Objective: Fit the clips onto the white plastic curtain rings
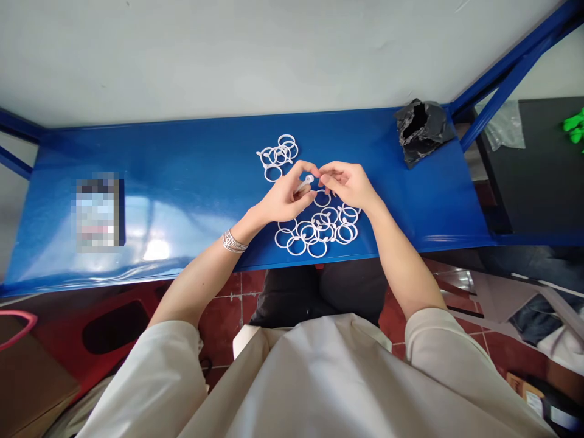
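Left grip (285, 198) holds a white peg (305, 184), right grip (347, 185) narrow beside it, black plastic bag (422, 131) apart.

From here, the left hand (287, 194) covers most of a small white plastic piece (305, 185), so its full shape can't be made out. That hand and the right hand (349, 185) hide part of the white plastic rings (296, 246) on the bench (205, 182). A card-like thing (97, 212) is pixelated past reading, the black plastic bag's (422, 140) inside is too dark to see, and a green object (575, 128) and pink loop (16, 328) run out of view.
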The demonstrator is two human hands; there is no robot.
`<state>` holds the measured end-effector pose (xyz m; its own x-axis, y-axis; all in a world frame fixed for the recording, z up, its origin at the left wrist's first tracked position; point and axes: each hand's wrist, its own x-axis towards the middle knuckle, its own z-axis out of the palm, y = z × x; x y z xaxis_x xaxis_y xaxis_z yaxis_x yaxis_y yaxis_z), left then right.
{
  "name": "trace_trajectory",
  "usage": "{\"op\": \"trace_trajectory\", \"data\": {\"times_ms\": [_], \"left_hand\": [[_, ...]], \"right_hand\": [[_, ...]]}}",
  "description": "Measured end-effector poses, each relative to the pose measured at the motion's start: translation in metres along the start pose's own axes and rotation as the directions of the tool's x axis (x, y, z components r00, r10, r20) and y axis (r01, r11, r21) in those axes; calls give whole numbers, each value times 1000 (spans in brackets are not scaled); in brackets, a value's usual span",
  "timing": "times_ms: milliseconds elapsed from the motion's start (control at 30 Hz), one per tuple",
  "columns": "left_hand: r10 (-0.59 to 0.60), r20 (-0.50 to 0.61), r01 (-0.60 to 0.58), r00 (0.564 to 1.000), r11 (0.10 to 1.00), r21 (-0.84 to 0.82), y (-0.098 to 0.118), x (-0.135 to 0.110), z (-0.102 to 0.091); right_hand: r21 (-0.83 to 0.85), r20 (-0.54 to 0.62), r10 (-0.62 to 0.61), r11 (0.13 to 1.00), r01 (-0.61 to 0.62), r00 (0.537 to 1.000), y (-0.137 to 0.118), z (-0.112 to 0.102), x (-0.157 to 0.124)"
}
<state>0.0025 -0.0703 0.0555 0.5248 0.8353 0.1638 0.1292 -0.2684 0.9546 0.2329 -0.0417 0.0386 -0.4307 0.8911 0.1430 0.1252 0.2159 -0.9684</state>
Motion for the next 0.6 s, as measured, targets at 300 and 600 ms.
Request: {"op": "trace_trajectory", "data": {"times_ms": [300,600], "left_hand": [[-10,4,11,1000,978,-209,-3,-1,3],[128,16,-113,992,923,-367,-5,6,10]], "right_hand": [[61,53,-3,998,0,999,3,8,-1],[130,55,-44,991,36,998,1,11,0]]}}
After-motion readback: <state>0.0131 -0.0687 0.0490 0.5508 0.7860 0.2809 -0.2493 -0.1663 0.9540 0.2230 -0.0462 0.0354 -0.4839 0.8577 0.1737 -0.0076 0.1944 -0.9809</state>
